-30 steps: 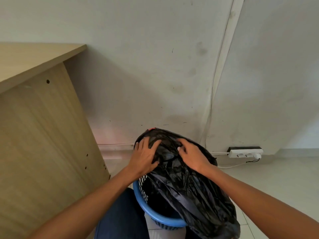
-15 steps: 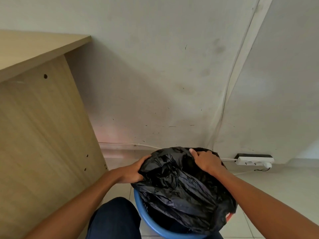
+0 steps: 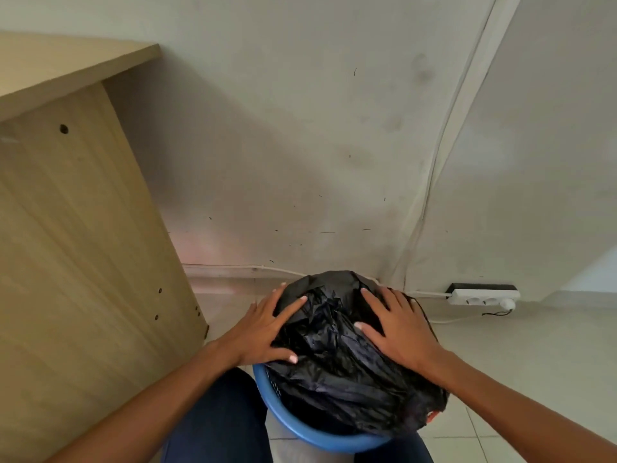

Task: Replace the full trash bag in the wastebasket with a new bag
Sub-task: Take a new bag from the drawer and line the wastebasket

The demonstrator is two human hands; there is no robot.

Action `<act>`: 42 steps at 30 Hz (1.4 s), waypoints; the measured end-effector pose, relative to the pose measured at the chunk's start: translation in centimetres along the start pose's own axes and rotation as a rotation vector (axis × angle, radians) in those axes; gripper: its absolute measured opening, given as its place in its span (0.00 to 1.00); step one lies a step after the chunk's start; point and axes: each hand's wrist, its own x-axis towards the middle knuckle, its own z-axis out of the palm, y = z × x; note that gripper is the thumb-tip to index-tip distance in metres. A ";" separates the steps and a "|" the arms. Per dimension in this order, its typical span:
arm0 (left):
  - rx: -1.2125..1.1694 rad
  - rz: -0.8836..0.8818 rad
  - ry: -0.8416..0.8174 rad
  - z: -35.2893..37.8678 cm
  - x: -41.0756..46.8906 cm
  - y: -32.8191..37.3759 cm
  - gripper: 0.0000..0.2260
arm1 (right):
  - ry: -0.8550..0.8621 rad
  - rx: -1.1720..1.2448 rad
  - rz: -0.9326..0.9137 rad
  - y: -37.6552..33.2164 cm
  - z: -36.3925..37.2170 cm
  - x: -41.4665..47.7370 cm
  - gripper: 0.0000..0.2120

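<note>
Two hands now flat on the bag, no longer clutching its edges.
Left hand [image 3: 267, 329] & right hand [image 3: 397, 325] lie w/ fingers spread on top of the crumpled black plastic trash bag [image 3: 334, 362], which bulges from the round blue plastic wastebasket [image 3: 334, 442] by the wall. Prob. pressing it down before lift-out; full bag not out yet. No readable text or brand, incl. white power strip [image 3: 484, 297].

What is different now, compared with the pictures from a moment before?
Both hands let go of the bag's edges: the left hand and right hand now lie flat, fingers spread, on top of the bag. The bag remains in the blue basket, beside the desk.
</note>
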 end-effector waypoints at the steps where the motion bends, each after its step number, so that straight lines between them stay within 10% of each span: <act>1: 0.002 -0.020 0.003 0.4 0.0 -0.5 0.47 | -0.083 -0.013 0.022 -0.2 0.6 -1.1 0.39; 4: 0.085 -0.060 0.071 0.8 0.7 -2.0 0.46 | -0.348 0.097 0.186 0.5 3.2 -3.1 0.39; 10: 0.216 -0.232 0.291 -0.5 3.1 -0.8 0.34 | 0.047 0.550 0.197 2.2 7.4 -0.7 0.28; 13: 0.204 0.004 0.406 -0.3 3.2 1.0 0.27 | 0.111 0.532 0.223 2.3 7.5 1.0 0.26; 19: 0.151 0.319 -0.088 -0.7 0.2 3.8 0.27 | 0.080 0.211 0.307 -0.1 4.4 0.6 0.25; 26: 0.198 0.317 0.271 -1.5 -2.0 3.2 0.09 | 0.375 0.244 -0.362 -3.5 1.6 -5.9 0.20; 33: 0.060 0.219 0.303 -3.5 -6.2 3.4 0.10 | 0.096 0.242 -0.283 -2.3 3.4 -8.9 0.31; 38: -0.077 0.111 0.330 0.4 -8.3 2.1 0.14 | 0.194 0.054 -0.325 -2.4 4.2 -10.1 0.26; 42: -0.507 -0.377 0.500 2.4 -8.3 4.2 0.16 | 0.385 0.051 -0.373 -2.5 5.4 -11.4 0.24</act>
